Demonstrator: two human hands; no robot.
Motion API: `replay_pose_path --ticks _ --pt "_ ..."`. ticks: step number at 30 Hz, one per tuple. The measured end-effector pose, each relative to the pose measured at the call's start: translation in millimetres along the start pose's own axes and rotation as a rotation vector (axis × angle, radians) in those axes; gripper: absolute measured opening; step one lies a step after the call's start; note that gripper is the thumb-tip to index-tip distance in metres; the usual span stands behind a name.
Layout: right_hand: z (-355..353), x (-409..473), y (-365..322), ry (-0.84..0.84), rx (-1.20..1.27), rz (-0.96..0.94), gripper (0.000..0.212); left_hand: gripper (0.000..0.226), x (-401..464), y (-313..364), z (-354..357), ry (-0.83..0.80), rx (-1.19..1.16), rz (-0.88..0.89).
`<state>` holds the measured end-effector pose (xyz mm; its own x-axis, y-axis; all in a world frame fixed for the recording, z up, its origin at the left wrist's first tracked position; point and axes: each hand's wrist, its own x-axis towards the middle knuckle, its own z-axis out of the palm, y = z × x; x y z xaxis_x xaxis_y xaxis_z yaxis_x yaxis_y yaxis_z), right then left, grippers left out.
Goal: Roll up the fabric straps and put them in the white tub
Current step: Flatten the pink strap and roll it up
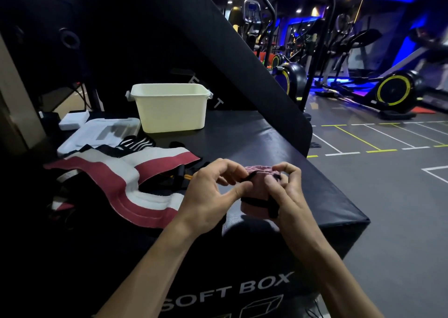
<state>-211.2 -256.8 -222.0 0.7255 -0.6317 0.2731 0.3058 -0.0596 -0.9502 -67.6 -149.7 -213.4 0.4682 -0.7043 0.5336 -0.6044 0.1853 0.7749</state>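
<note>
We've got the pink strap roll [258,191] between both hands at the box's near corner. Our right hand [288,191] cups it, fingers curled around; our left hand [213,191] pinches what looks like its black tail. The white tub [169,107] sits well apart at eleven o'clock, nearer our left.

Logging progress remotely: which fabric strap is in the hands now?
The pink rolled fabric strap, held between the left hand and right hand. The red-and-white striped fabric strap lies flat on the black box, untouched.
</note>
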Motion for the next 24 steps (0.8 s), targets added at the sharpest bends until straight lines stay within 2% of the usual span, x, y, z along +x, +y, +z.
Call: replay_pose_path --ticks 5,9,12,14,19,24 --pt "-7.5 -0.6 -3.2 -0.002 -0.172 -0.075 0.047 0.014 -3.9 11.7 -5.2 -0.022 0.188 0.099" --pt "-6.2 -2.3 -1.1 -0.068 -0.192 -0.053 0.037 0.015 -3.3 18.7 -15.9 -0.122 0.382 0.185" --pt "-5.4 -1.6 0.2 -0.108 -0.189 -0.037 0.047 0.018 -3.8 22.1 -17.9 -0.17 0.518 0.223" --pt "-8.0 -1.5 -0.1 -0.12 -0.261 -0.057 0.05 0.018 -3.8 22.8 -18.1 -0.203 0.526 0.208" --pt "-6.0 -5.3 -5.1 -0.107 -0.489 -0.144 0.043 0.015 -2.8 18.3 -18.9 -0.246 0.461 0.118" --pt "-6.5 -5.6 -8.8 -0.124 -0.507 -0.152 0.044 0.01 -2.8 17.3 -17.7 -0.222 0.359 0.112"
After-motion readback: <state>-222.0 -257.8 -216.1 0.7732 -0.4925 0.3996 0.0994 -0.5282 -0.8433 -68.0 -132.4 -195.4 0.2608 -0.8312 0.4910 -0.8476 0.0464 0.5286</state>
